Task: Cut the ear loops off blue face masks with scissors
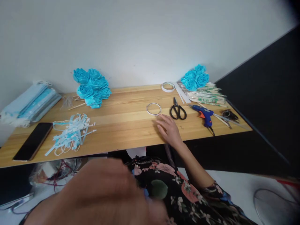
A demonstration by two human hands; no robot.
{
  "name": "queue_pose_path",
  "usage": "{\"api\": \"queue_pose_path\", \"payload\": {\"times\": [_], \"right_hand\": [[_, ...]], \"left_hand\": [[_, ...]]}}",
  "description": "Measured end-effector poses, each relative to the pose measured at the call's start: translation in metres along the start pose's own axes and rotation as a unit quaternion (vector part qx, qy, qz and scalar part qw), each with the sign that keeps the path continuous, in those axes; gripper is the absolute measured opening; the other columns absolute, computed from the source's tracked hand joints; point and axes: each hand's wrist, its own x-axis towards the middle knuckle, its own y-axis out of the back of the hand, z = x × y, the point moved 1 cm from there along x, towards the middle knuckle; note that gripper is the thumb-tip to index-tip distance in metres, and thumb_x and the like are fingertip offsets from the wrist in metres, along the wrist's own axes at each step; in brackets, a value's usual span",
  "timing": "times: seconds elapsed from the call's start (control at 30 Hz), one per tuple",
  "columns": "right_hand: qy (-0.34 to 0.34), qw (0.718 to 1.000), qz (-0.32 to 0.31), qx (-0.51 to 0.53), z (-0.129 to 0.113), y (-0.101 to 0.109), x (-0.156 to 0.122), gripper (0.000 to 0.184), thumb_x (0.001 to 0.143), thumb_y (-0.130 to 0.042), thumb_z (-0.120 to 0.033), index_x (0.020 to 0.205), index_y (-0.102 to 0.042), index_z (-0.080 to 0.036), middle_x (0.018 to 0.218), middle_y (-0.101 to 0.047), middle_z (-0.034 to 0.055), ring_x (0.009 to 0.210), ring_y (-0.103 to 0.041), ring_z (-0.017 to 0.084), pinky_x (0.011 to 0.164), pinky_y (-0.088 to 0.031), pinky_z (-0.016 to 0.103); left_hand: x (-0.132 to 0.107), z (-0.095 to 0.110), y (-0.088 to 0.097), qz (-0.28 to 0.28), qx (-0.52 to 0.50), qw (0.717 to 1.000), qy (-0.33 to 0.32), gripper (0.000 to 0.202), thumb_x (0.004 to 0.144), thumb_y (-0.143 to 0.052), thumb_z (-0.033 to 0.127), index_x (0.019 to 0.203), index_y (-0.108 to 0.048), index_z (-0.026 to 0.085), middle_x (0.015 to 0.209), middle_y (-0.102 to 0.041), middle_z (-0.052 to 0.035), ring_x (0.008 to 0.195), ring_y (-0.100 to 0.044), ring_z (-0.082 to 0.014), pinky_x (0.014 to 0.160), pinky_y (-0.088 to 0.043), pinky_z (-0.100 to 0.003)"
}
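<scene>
My right hand [169, 129] lies flat on the wooden table [122, 125], fingers stretched out, their tips just short of a thin clear tape ring [153, 108]. It holds nothing. Black scissors [177, 111] lie just right of that hand. My left hand [103, 193] fills the lower foreground close to the camera, smeared by motion, so its fingers cannot be made out. A floral sleeve [182, 193] covers my right arm.
Blue paper flowers [92, 87] at the back left, more [195, 78] at the back right on wrapped chopsticks [207, 95]. A white tape roll [168, 87], blue glue gun [205, 115], mask stack [30, 104], cut strips [70, 132], black phone [34, 140].
</scene>
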Motion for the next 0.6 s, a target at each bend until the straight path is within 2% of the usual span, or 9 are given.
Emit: {"api": "queue_pose_path", "payload": {"times": [0.07, 0.17, 0.23, 0.3, 0.37, 0.47, 0.6], "right_hand": [[-0.004, 1.000, -0.003, -0.011, 0.001, 0.002, 0.000, 0.031, 0.098, -0.050, -0.029, 0.117, -0.074, -0.025, 0.134, -0.067, 0.0101, 0.131, -0.056, 0.028, 0.113, -0.044, 0.054], [-0.006, 0.999, -0.006, -0.051, 0.010, 0.011, 0.002, 0.033, 0.098, -0.049, -0.027, 0.120, -0.072, -0.023, 0.134, -0.067, 0.0108, 0.130, -0.057, 0.028, 0.113, -0.044, 0.050], [-0.029, 0.995, 0.007, -0.093, 0.022, 0.022, 0.003, 0.034, 0.097, -0.049, -0.026, 0.121, -0.072, -0.020, 0.131, -0.068, 0.0125, 0.124, -0.060, 0.029, 0.109, -0.047, 0.048], [-0.072, 0.987, 0.031, -0.137, 0.038, 0.034, 0.005, 0.035, 0.096, -0.048, -0.026, 0.120, -0.072, -0.019, 0.127, -0.070, 0.0136, 0.118, -0.062, 0.030, 0.105, -0.049, 0.048], [-0.121, 0.977, 0.042, -0.173, 0.053, 0.044, 0.009, 0.036, 0.096, -0.047, -0.027, 0.121, -0.071, -0.019, 0.122, -0.071, 0.0145, 0.113, -0.064, 0.031, 0.101, -0.050, 0.048], [-0.194, 0.958, 0.004, -0.209, 0.067, 0.049, 0.017, 0.038, 0.093, -0.052, -0.032, 0.124, -0.070, -0.018, 0.108, -0.074, 0.0153, 0.098, -0.068, 0.033, 0.086, -0.053, 0.046], [-0.243, 0.940, -0.046, -0.233, 0.070, 0.047, 0.019, 0.039, 0.090, -0.057, -0.035, 0.124, -0.069, -0.022, 0.097, -0.073, 0.0115, 0.084, -0.068, 0.030, 0.072, -0.052, 0.040]], "left_hand": [[0.043, -0.020, -0.011, -0.063, -0.049, 0.996, -0.046, 0.031, 0.097, -0.050, 0.039, 0.114, -0.076, 0.036, 0.081, -0.076, -0.0016, 0.077, -0.072, -0.0216, 0.070, -0.062, -0.036], [0.089, -0.066, -0.044, -0.031, -0.053, 0.997, -0.055, 0.031, 0.100, -0.048, 0.027, 0.116, -0.074, 0.019, 0.091, -0.077, -0.0065, 0.082, -0.072, -0.0172, 0.075, -0.058, -0.029], [0.107, -0.097, -0.070, -0.011, 0.005, 0.997, -0.073, 0.028, 0.099, -0.049, 0.023, 0.112, -0.074, 0.017, 0.099, -0.077, -0.0096, 0.090, -0.071, -0.0197, 0.081, -0.058, -0.033], [0.121, -0.117, -0.093, -0.022, 0.043, 0.993, -0.106, 0.028, 0.098, -0.050, 0.021, 0.112, -0.073, 0.017, 0.106, -0.076, -0.0113, 0.099, -0.069, -0.0229, 0.087, -0.057, -0.039], [0.135, -0.128, -0.110, -0.037, 0.064, 0.989, -0.127, 0.029, 0.097, -0.050, 0.017, 0.115, -0.072, 0.017, 0.111, -0.074, -0.0120, 0.104, -0.067, -0.0244, 0.092, -0.055, -0.043], [0.160, -0.133, -0.131, -0.055, 0.098, 0.986, -0.122, 0.031, 0.093, -0.054, 0.013, 0.118, -0.071, 0.017, 0.119, -0.070, -0.0129, 0.110, -0.063, -0.0266, 0.098, -0.051, -0.046], [0.184, -0.135, -0.156, -0.081, 0.141, 0.980, -0.117, 0.031, 0.092, -0.058, 0.013, 0.120, -0.070, 0.016, 0.128, -0.065, -0.0156, 0.120, -0.057, -0.0304, 0.101, -0.047, -0.049]]}}
